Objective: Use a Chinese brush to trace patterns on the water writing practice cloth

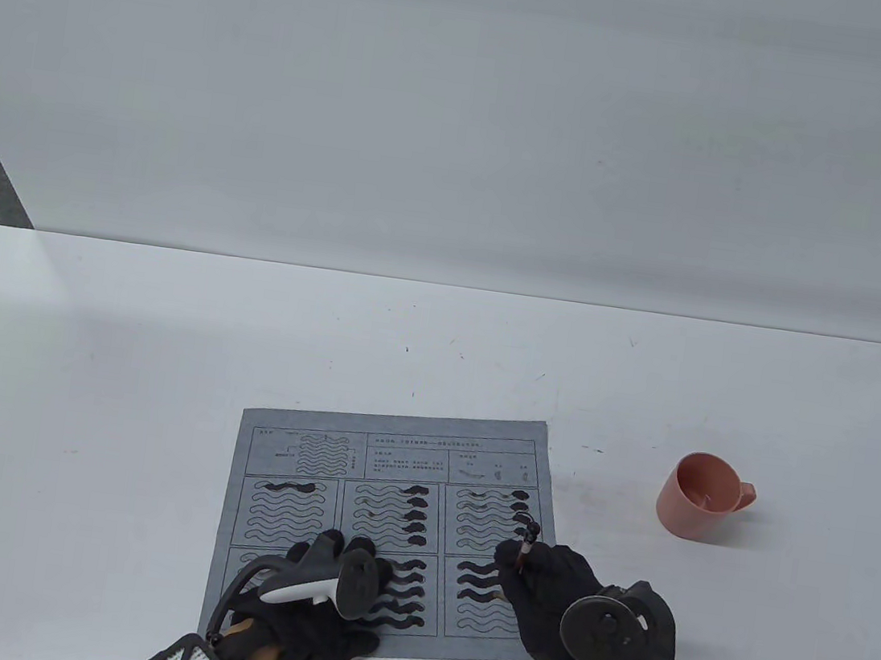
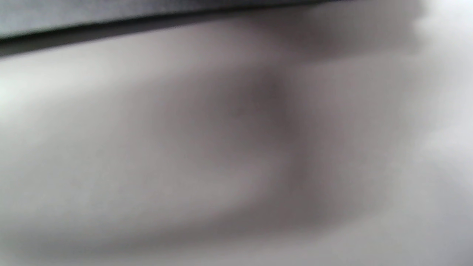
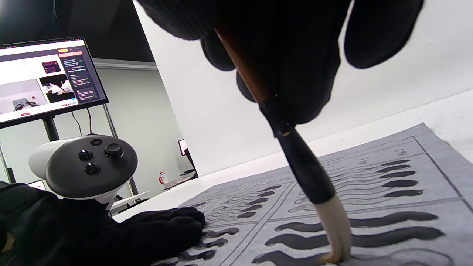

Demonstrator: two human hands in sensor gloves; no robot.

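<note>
A grey water writing cloth [image 1: 391, 461] printed with panels of wavy lines lies near the table's front edge; several waves are traced dark. My right hand [image 1: 547, 595] grips a Chinese brush [image 3: 295, 159] over the lower right panel. Its pale tip [image 3: 338, 240] touches the cloth [image 3: 406, 199] at the end of a dark wave. The brush's top end [image 1: 526, 540] sticks up above the fingers. My left hand [image 1: 331, 575] rests flat on the cloth's lower middle panel, and shows in the right wrist view [image 3: 111, 232]. The left wrist view is a grey blur.
A pink cup [image 1: 702, 496] stands on the white table [image 1: 117, 385] to the right of the cloth. A monitor on a stand [image 3: 48, 81] shows at the left in the right wrist view, beyond the table.
</note>
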